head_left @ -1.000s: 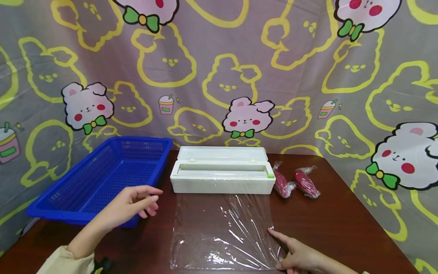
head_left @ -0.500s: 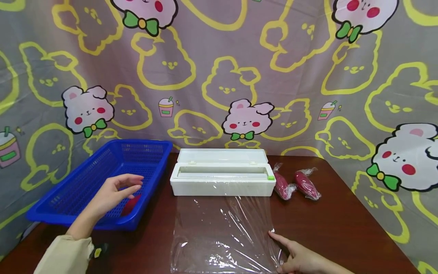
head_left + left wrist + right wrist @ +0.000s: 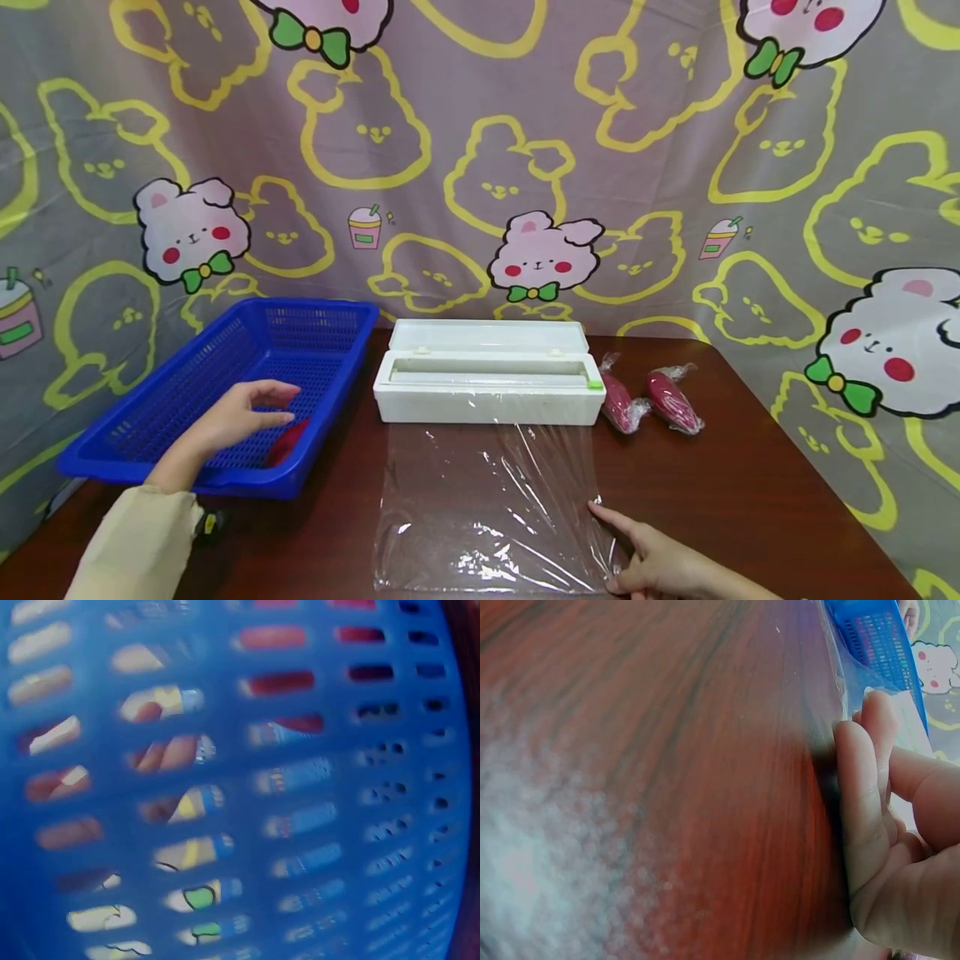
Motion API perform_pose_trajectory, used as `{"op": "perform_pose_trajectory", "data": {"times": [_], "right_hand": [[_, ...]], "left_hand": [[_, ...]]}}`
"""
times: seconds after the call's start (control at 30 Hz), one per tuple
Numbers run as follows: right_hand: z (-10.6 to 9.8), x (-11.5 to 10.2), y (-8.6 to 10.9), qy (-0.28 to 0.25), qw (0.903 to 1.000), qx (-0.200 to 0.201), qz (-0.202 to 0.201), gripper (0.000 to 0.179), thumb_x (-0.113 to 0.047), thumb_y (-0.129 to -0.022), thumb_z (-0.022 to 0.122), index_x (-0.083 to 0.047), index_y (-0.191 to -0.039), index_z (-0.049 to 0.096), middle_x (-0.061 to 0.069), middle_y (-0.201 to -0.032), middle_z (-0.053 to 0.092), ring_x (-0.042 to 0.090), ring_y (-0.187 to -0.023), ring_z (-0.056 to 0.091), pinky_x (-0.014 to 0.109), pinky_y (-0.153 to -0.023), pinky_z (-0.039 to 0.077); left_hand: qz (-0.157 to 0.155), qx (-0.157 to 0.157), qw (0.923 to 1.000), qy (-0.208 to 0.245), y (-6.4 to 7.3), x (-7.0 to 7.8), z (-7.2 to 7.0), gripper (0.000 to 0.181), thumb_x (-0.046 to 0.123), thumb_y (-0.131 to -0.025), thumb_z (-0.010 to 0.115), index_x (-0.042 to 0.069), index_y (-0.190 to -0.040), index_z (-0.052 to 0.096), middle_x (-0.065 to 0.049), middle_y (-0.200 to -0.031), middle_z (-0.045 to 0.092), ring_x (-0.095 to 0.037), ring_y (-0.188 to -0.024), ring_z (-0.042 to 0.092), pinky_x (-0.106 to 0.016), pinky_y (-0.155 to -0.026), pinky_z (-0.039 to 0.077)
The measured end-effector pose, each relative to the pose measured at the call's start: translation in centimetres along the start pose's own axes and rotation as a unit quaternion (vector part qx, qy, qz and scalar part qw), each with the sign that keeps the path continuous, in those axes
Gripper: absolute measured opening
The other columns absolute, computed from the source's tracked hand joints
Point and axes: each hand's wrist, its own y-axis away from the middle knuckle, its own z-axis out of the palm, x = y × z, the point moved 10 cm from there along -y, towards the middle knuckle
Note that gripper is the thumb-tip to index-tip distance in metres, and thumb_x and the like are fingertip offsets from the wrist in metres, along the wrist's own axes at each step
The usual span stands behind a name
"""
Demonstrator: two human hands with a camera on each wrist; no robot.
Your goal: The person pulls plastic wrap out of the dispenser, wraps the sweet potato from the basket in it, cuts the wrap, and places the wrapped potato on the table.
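Note:
My left hand is over the near end of a blue plastic basket, thumb and fingers parted with nothing between them. Beneath the fingertips lies a dark red thing, partly hidden by the basket wall; in the left wrist view, red patches show through the slots. A sheet of cling film stretches toward me from a white dispenser with its lid up. At the film's near right corner, my right hand pinches it low over the table, index finger extended along the edge.
Two dark red, elongated things, one nearer the dispenser and one farther right, lie wrapped in film. A patterned curtain hangs behind the brown table.
My left hand has moved left from beside the basket to over it, and its thumb and fingers have parted. The red thing in the basket has come into sight. My right hand stays at the film's corner.

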Motion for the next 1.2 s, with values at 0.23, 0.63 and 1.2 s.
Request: {"op": "perform_pose_trajectory", "data": {"times": [0.23,0.63,1.2], "right_hand": [[0.1,0.0,0.0,-0.004,0.9999,-0.009,-0.009,0.087,-0.006,-0.078,0.066,0.005,-0.137,0.004,-0.003,-0.055,0.046,0.002,-0.044,0.046,0.012,-0.040,0.037],[0.0,0.2,0.3,-0.005,0.9999,0.010,0.009,0.087,-0.007,-0.077,0.068,0.003,-0.138,0.006,-0.001,-0.054,0.047,0.002,-0.043,0.046,0.012,-0.039,0.037],[0.2,-0.1,0.1,-0.003,1.0000,0.001,-0.009,0.087,-0.006,-0.078,0.066,0.003,-0.138,0.005,-0.001,-0.051,0.049,0.000,-0.041,0.047,0.012,-0.037,0.037]], "left_hand": [[-0.069,-0.074,0.9949,0.003,-0.3,-2.8,1.3,0.052,0.016,-0.083,0.063,-0.019,-0.116,0.044,-0.032,-0.110,0.051,-0.037,-0.097,0.054,-0.041,-0.073,0.048],[-0.121,-0.109,0.9859,-0.039,-0.1,-3.9,2.0,0.054,0.011,-0.079,0.066,-0.023,-0.111,0.041,-0.035,-0.101,0.053,-0.041,-0.092,0.054,-0.042,-0.069,0.049],[-0.128,-0.147,0.9808,-0.004,0.6,-4.6,3.1,0.053,0.012,-0.080,0.065,-0.024,-0.110,0.040,-0.007,-0.080,0.056,-0.020,-0.069,0.057,-0.035,-0.060,0.049]]}}
